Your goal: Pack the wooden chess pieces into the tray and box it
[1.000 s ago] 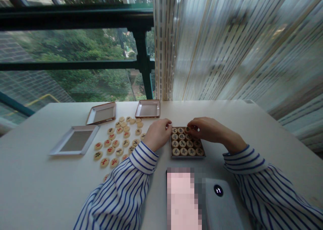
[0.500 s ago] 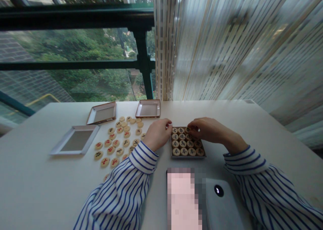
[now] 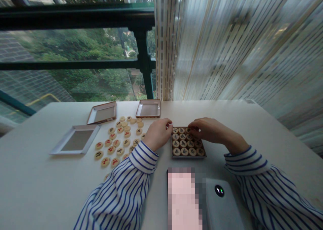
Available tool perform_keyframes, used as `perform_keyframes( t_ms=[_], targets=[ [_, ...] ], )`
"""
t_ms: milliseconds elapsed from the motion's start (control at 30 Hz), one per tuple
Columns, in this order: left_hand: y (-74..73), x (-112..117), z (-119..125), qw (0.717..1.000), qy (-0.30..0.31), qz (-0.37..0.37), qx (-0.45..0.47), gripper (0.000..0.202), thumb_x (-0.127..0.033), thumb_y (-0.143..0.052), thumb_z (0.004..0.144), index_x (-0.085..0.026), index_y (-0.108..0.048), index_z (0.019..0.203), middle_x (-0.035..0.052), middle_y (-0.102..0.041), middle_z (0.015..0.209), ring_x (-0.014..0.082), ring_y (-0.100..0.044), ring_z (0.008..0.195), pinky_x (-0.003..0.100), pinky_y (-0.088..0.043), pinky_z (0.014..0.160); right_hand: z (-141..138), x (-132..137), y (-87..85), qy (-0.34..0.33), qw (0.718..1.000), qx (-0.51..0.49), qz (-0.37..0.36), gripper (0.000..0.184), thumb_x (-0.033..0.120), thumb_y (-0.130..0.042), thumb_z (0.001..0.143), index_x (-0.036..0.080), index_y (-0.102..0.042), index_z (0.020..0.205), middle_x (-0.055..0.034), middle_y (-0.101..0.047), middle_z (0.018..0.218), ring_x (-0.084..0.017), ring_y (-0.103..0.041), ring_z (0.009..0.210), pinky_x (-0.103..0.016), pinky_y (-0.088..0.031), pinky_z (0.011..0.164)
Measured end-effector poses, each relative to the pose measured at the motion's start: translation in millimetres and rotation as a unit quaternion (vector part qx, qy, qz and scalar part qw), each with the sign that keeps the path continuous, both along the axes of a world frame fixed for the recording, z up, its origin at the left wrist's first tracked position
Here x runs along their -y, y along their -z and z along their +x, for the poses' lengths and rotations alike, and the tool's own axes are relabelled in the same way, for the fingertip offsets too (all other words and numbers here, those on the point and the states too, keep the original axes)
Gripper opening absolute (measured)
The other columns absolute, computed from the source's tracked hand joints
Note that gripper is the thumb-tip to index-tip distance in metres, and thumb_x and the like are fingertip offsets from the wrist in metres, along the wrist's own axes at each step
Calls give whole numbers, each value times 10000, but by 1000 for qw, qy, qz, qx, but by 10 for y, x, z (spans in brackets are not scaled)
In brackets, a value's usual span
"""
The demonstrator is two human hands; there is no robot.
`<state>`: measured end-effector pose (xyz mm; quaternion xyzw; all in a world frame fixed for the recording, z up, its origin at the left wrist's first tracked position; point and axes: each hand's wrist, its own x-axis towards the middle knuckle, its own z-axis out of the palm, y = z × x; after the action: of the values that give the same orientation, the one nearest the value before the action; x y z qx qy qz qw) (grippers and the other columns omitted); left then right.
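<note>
A small square tray (image 3: 188, 156) sits on the white table (image 3: 37, 189), packed with round wooden chess pieces (image 3: 184, 144) marked in black. My left hand (image 3: 157, 134) rests curled against the tray's left edge, fingertips at its far left corner. My right hand (image 3: 208, 129) hovers over the tray's far right corner, fingers pinched on a piece there. Several loose pieces (image 3: 118, 139) with red and black marks lie scattered to the left of my left hand.
Three shallow trays lie empty: a white one (image 3: 75, 141) at left, a brown-rimmed one (image 3: 102, 113) behind it, another (image 3: 148, 109) at the back centre. A grey device (image 3: 220, 203) with a lit dot sits near me. A window railing and striped curtain stand behind.
</note>
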<state>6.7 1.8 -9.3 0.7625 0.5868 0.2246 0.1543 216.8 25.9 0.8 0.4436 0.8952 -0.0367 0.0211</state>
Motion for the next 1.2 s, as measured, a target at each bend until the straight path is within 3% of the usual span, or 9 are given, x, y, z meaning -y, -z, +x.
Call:
perform_keyframes(
  t_ms=[433,1200],
  targets=[
    [3,-4,-2,1000,1,-2,1,268,-274,-454,822,-174,-654,968,53,-693,903,174,-622,840,265,-453,775,-19,18,0,-18,1000,-12,1,251,242,-443,822,244,-655,957,-42,-661,903,-168,-596,799,-247,-395,647],
    [7,-1,-5,1000,1,4,2,273,-280,-454,817,-171,-656,966,51,-692,883,181,-623,819,278,-456,759,-53,61,-32,-29,999,-17,2,245,211,-445,807,235,-656,928,-48,-653,919,-162,-595,808,-241,-410,647]
  ],
)
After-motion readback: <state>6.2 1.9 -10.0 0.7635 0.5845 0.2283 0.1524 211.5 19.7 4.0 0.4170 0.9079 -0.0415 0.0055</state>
